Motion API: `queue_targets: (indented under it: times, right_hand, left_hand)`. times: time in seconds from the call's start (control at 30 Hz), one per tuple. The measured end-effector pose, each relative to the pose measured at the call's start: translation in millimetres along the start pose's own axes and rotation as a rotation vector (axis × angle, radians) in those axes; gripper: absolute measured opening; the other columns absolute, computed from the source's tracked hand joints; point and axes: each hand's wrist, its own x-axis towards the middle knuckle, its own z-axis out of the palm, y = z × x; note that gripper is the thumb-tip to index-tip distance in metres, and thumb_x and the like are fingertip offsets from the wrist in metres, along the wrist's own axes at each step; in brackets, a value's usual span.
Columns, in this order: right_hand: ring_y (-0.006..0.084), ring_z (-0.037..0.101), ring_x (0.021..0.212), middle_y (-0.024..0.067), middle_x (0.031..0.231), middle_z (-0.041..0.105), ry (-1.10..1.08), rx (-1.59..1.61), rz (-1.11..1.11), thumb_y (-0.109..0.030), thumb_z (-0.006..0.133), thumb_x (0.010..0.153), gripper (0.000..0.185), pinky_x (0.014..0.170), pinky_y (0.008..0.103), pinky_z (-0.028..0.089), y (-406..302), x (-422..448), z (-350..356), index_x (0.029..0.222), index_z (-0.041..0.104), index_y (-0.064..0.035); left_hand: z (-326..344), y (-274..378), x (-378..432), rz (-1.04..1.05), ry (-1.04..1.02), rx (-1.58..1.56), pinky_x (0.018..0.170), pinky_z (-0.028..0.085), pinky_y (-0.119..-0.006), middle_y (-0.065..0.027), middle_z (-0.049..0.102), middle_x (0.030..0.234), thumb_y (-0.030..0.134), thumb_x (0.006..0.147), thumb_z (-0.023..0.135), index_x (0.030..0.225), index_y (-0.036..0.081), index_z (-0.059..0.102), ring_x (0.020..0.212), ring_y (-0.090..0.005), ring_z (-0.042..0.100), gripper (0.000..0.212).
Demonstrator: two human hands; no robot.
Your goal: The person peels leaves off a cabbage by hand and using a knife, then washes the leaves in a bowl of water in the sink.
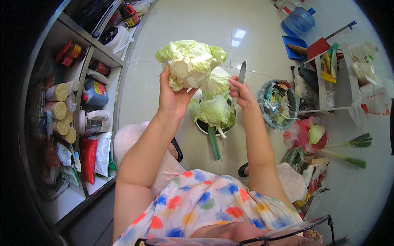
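A pale green head of cabbage [190, 63] rests in my left hand [174, 97], the thumb on its near left side and the fingers beneath. My right hand [244, 92] grips a kitchen knife [242, 72], its blade pointing up and away from me. A loose cabbage leaf [217, 81] is at the fingertips of my right hand. Below the hands, a bowl [200, 127] on the tiled floor holds more cabbage leaves [214, 109] and a green leek piece [214, 144] that sticks out over the near rim. The leaves hide most of the bowl.
A lined trash bin [278, 104] stands right of the bowl. Open shelves [120, 77] with jars and bottles line the left. On the right are a rack [335, 107], a blue dustpan [294, 47], a water jug [298, 21], a pink container [303, 135] with cabbage, and leeks [354, 161].
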Motion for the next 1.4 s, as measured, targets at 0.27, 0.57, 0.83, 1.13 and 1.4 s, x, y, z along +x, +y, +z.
queue_targets:
  times: [0.27,0.57,0.83,1.13,1.4]
  right_hand:
    - [0.012,0.047,0.063,0.0023,0.083,0.049,0.349,-0.492,0.232,-0.029,0.077,0.068,0.045,0.048,0.0249,0.039,112.6,-26.4,-65.0,0.097,0.049,-0.0087]
    - [0.0334,0.051,0.093,0.0169,0.103,0.046,0.487,-1.27,-0.371,-0.024,0.071,0.067,0.044,0.079,0.0408,0.045,117.0,-31.4,-33.3,0.098,0.049,-0.0025]
    - [0.0248,0.056,0.076,0.0103,0.091,0.053,0.471,-1.116,-0.349,-0.019,0.068,0.069,0.032,0.069,0.0362,0.046,92.4,-40.5,-47.3,0.092,0.053,-0.0028]
    - [0.0048,0.046,0.058,-0.0029,0.069,0.053,0.193,-0.497,-0.24,-0.016,0.067,0.076,0.02,0.047,0.0188,0.032,-78.0,-177.1,19.4,0.091,0.057,-0.0075]
    - [0.0121,0.05,0.066,0.0048,0.086,0.052,0.188,-0.852,-0.566,-0.028,0.077,0.066,0.051,0.061,0.025,0.043,-45.4,-200.5,42.5,0.101,0.051,-0.0022]
  left_hand:
    - [6.1,-6.3,-14.1,-0.003,-0.038,-0.02,0.095,0.039,-0.044,-0.0093,0.041,0.126,0.05,0.081,0.048,0.127,0.014,0.04,0.115,-0.0246,0.043,0.059]
    - [-7.8,-14.3,-23.5,-0.026,-0.044,0.01,0.095,0.039,-0.045,-0.0103,0.041,0.126,0.051,0.081,0.048,0.128,0.013,0.038,0.116,-0.0254,0.042,0.061]
    - [-7.4,-12.8,-26.5,-0.119,-0.122,0.027,0.093,0.041,-0.046,-0.0116,0.04,0.128,0.049,0.082,0.048,0.129,0.012,0.037,0.116,-0.027,0.043,0.06]
    - [-7.7,-30.6,-37.1,-0.131,-0.353,0.36,0.088,0.044,-0.043,-0.0102,0.044,0.123,0.043,0.079,0.056,0.131,0.012,0.031,0.112,-0.0249,0.046,0.066]
    - [-3.2,-64.8,-58.7,-0.116,-0.33,0.655,0.082,0.047,-0.038,-0.0112,0.042,0.123,0.029,0.073,0.068,0.133,0.011,0.026,0.11,-0.0231,0.046,0.075]
